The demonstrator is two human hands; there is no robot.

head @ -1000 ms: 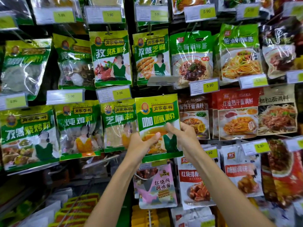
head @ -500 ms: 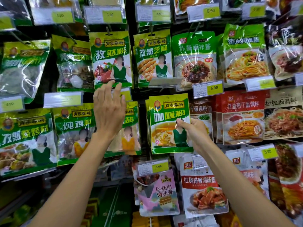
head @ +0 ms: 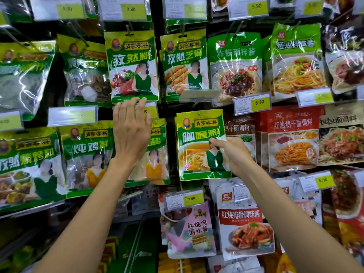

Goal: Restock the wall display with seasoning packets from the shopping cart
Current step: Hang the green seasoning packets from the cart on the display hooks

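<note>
1. Head view is showing the right hand pinching the curry packet at its right edge, thumb and fingers closing narrowly on the film at centre frame.
2. The left hand is spreading wide with straight fingers and holding nothing. Its fingertips are reaching the price tag under the cumin packet, left of centre.
3. A second ago both hands were gripping the curry packet lower down; now the right alone is carrying it, higher.
4. Hanging is probably coming next; I cannot tell whether its hole is sitting on a peg.
</note>
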